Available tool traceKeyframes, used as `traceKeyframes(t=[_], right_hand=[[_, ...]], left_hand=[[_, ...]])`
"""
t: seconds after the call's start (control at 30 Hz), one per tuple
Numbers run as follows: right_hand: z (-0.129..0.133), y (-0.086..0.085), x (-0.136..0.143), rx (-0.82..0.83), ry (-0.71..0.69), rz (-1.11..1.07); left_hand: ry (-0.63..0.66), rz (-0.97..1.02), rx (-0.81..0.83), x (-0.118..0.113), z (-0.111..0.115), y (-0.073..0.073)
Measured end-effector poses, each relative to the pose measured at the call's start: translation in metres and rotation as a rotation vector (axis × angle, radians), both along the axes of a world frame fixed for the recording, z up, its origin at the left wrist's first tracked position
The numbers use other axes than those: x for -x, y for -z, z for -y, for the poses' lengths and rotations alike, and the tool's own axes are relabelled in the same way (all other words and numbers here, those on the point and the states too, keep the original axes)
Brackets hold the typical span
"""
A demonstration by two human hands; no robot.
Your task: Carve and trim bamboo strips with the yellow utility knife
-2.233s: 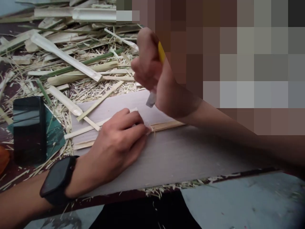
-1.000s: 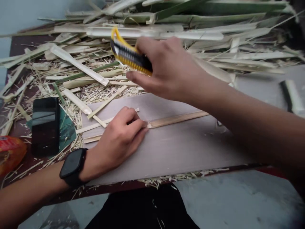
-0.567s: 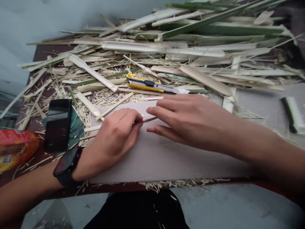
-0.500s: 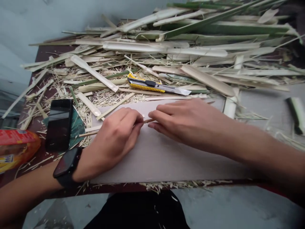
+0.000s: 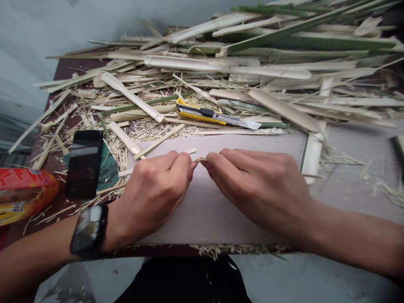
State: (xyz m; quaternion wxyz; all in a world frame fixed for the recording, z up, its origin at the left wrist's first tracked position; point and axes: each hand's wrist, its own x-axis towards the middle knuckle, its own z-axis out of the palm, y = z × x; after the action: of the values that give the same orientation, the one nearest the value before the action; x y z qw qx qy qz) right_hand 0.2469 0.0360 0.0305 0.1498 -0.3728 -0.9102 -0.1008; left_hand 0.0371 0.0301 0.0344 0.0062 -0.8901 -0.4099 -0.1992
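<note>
Between my two hands shows a short stretch of a thin bamboo strip (image 5: 200,160), bent or frayed there; I cannot tell whether it is broken. My left hand (image 5: 160,185), with a black watch (image 5: 90,229) on its wrist, pinches the strip from the left. My right hand (image 5: 255,181) grips it from the right, fingers closed. One thin end sticks out beyond each hand. A second pale strip (image 5: 192,150) runs behind my left hand, on the grey board (image 5: 217,219). Beyond my hands lies a yellow utility knife (image 5: 217,115), its blade out and pointing right.
Split bamboo pieces (image 5: 227,63) and shavings are heaped across the back of the table. At the left are a black phone (image 5: 83,164) and a red-and-orange package (image 5: 25,193). A dark green piece (image 5: 399,149) lies at the far right.
My right hand has turned, its knuckles now raised and its fingers curled more tightly on the strip. The strip's middle looks more bent or frayed. The view has shifted slightly left.
</note>
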Motion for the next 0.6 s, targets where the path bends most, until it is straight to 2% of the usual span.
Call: traceKeyframes(t=[0.13, 0.27, 0.43, 0.6], right_hand=[[-0.022, 0.003, -0.010, 0.103, -0.227, -0.133], [-0.038, 0.002, -0.022, 0.331, -0.449, -0.224], [-0.036, -0.007, -0.023, 0.734, -0.681, -0.372], [-0.025, -0.019, -0.015, 1.085, -0.827, -0.528]], left_hand=[[0.123, 0.044, -0.023, 0.009, -0.009, -0.001], [0.244, 0.082, 0.035, 0.014, -0.014, -0.006], [0.461, 0.219, 0.290, 0.015, -0.015, -0.017], [0.681, 0.424, 0.685, 0.012, -0.017, -0.028]])
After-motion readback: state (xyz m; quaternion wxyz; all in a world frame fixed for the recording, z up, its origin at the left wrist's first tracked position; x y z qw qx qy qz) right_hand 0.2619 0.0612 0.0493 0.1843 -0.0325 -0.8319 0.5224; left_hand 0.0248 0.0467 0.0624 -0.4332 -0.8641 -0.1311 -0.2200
